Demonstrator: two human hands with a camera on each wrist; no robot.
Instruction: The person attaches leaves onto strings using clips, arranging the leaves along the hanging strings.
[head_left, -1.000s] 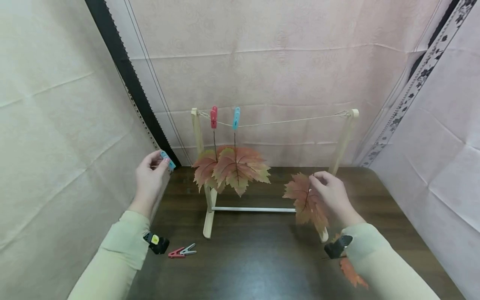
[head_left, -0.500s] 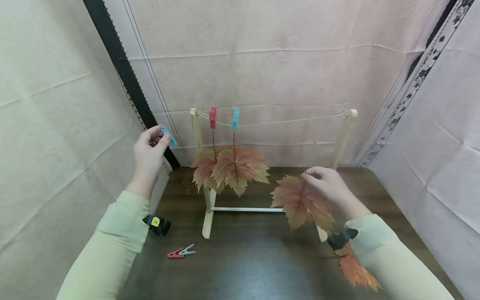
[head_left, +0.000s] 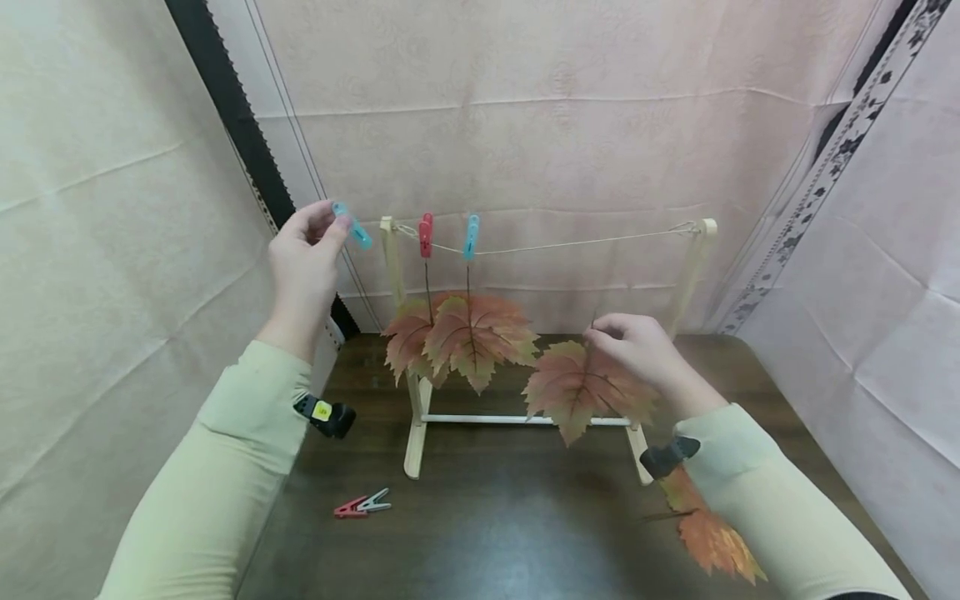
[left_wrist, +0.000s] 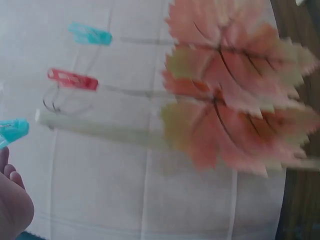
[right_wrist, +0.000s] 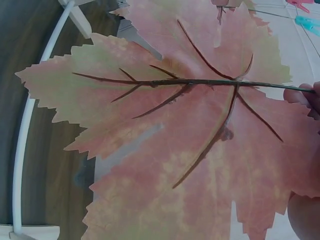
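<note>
My left hand [head_left: 307, 267] pinches a blue clothespin [head_left: 352, 226] in the air, left of the rack's left post. My right hand [head_left: 637, 354] pinches the dark stem of an autumn maple leaf [head_left: 581, 387], which hangs before the right half of the rack. The same leaf [right_wrist: 200, 125] fills the right wrist view. On the string [head_left: 585, 243], a red clothespin [head_left: 426, 236] and another blue clothespin [head_left: 471, 237] each hold a leaf by its stem. Those hanging leaves [head_left: 480, 337] overlap. The left wrist view is blurred and shows only part of the left hand [left_wrist: 12, 200].
A red clothespin [head_left: 351, 507] and a pale grey one [head_left: 373, 501] lie on the dark wooden table [head_left: 465, 533]. More orange leaf [head_left: 712, 533] lies at the right, partly under the right forearm. The wooden rack [head_left: 416, 433] has a white lower bar [head_left: 487, 419]. Cloth walls surround the table.
My left hand has risen with the blue clothespin to about the string's height. My right hand has moved left and slightly up with its leaf. The hanging leaves stay in place.
</note>
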